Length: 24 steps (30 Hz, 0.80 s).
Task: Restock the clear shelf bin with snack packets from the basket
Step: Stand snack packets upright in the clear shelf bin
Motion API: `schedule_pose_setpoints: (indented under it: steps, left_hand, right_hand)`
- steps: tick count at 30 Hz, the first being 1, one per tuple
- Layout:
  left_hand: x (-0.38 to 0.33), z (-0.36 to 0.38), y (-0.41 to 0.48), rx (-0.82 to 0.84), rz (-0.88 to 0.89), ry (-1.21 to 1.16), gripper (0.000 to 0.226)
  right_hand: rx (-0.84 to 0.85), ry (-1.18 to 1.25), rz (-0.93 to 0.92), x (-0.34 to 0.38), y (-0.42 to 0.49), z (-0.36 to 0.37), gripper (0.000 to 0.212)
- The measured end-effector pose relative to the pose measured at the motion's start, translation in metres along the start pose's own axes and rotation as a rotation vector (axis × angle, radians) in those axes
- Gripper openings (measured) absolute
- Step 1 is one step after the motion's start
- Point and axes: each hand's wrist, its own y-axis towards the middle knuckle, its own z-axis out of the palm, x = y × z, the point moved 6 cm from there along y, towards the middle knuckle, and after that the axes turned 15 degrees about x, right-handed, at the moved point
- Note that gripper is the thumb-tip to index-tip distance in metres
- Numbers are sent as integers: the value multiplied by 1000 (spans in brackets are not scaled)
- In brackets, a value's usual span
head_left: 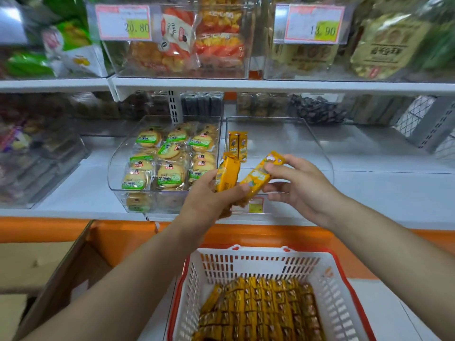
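Head view: I see both hands meeting at the centre, just in front of the clear shelf bin (320,153). The left hand (209,195) reaches in from 7 o'clock, its fingers curled round a bundle of yellow packets (228,172) held roughly upright. The right hand (300,185) reaches in from 4 o'clock and pinches a single yellow packet (262,175) between thumb and fingertips. That packet is tilted, with its lower end by the left thumb.

At 12 o'clock from the hands, I can make out a few standing packets (237,143) in the bin's back left corner. At 9 o'clock, just beside it, is a neighbouring bin (115,173) full of green-labelled biscuits (170,158).

At 6 o'clock, the white basket (330,299) with a red rim holds rows of yellow packets (258,308) lying side by side. At 11 and 1 o'clock, price tags (123,22) hang on the upper shelf's bins.
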Motion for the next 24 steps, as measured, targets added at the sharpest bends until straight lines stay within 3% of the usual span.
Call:
schedule_pose_setpoints:
  steps: [3,6,11,16,19,24]
  left_hand:
    - [4,-7,2,-49,-26,-82,21]
    - [4,-12,2,-98,-27,-168,22]
    - [1,-11,2,-137,8,-156,14]
    - [-1,-8,4,-104,-5,-79,10]
    - [-6,-17,5,-114,-23,-9,8]
    - [-9,-34,6,-108,-29,49,15]
  right_hand:
    - [-33,126,-28,0,0,-5,24]
    - [36,131,-11,-7,0,1,25]
    - [178,-51,57,-21,3,18,18]
    - [197,-260,52,-26,9,17,30]
    - [136,-286,-38,-17,13,4,41]
    - [-100,-385,-88,-3,26,-35,32]
